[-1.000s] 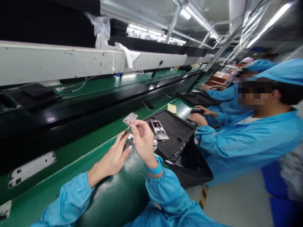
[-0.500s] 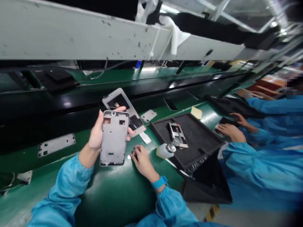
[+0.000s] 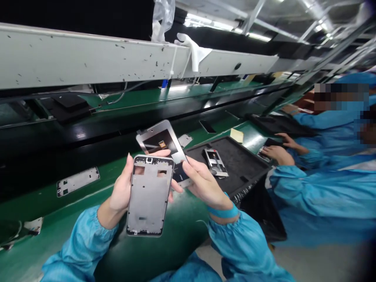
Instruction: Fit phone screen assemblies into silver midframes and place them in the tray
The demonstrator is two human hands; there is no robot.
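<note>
My left hand [image 3: 122,192] is closed around a grey phone frame [image 3: 149,196], held upright with its flat side towards me. Two cut-outs show near the frame's top. Behind it, a silver-and-black phone screen panel [image 3: 160,137] with a small gold connector tilts to the left. My right hand [image 3: 205,182] pinches that panel at its lower right edge, thumb on the near side. The frame and my left fingers cover part of the panel. I cannot tell whether the left fingers touch it too.
Another phone frame [image 3: 78,181] lies to the left, and a further one [image 3: 185,140] behind the panel. A black tray [image 3: 243,158] on the right holds a phone part [image 3: 216,162]. Yellow paper [image 3: 236,135] lies beyond. A co-worker's hands [image 3: 279,154] work at right.
My right hand has risen from the green bench and taken hold of the screen panel's edge. The phone frame in my left hand has come slightly lower and to the right.
</note>
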